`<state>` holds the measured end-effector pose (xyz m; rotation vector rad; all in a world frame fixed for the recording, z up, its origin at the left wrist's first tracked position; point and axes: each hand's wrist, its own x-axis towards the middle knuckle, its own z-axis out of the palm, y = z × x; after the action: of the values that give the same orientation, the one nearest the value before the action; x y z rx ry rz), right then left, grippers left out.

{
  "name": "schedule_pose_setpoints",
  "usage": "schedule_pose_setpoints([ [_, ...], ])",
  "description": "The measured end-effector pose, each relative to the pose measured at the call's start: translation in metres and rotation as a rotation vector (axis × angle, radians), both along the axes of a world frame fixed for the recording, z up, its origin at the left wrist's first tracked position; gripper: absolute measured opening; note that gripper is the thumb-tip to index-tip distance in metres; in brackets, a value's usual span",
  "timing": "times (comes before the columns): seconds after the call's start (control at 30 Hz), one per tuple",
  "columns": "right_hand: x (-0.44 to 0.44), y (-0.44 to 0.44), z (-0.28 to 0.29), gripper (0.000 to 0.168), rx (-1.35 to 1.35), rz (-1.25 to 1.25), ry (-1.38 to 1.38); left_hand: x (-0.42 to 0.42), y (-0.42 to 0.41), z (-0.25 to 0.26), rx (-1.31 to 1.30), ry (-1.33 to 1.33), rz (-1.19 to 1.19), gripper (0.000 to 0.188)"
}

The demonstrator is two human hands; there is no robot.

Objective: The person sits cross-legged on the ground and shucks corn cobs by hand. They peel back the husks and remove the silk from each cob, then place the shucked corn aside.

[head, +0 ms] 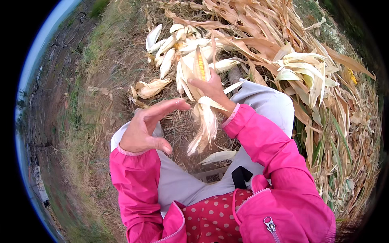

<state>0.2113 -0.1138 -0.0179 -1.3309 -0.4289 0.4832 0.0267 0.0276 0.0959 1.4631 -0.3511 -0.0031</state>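
Note:
My right hand (214,88) grips an ear of corn (200,65) that points away from me. Part of its husk is pulled open, and a strip of yellow kernels shows. Pale husk leaves (205,123) hang below the right hand; whether they are still joined to the ear is hidden. My left hand (141,127) is raised over my left knee, thumb and fingers apart, with nothing in it. Just beyond the held ear lies a heap of corn ears (168,51), most of them in pale husks. A separate husked ear (152,88) rests on the ground beyond the left hand.
Dry corn stalks and leaves (267,30) are piled from the far side round to the right. Loose pale husks (304,70) lie on that pile. Yellow corn (352,76) shows at the far right. A fallen husk leaf (220,157) lies between my legs.

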Motion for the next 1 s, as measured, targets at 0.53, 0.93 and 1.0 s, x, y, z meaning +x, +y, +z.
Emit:
schedule_pose_setpoints([
  [0.53,-0.077,0.002,0.047,0.057,-0.205,0.235,-0.475,0.032,-0.012,-0.047,-0.296,0.103,0.898,0.027],
  [0.93,-0.073,-0.006,0.065,0.064,-0.073,0.271,-0.771,0.031,-0.011,-0.055,-0.65,0.183,0.976,0.014],
  [1.0,-0.074,-0.006,0.069,0.065,0.002,0.272,-0.625,0.031,-0.007,-0.061,-0.773,0.18,0.889,0.014],
])
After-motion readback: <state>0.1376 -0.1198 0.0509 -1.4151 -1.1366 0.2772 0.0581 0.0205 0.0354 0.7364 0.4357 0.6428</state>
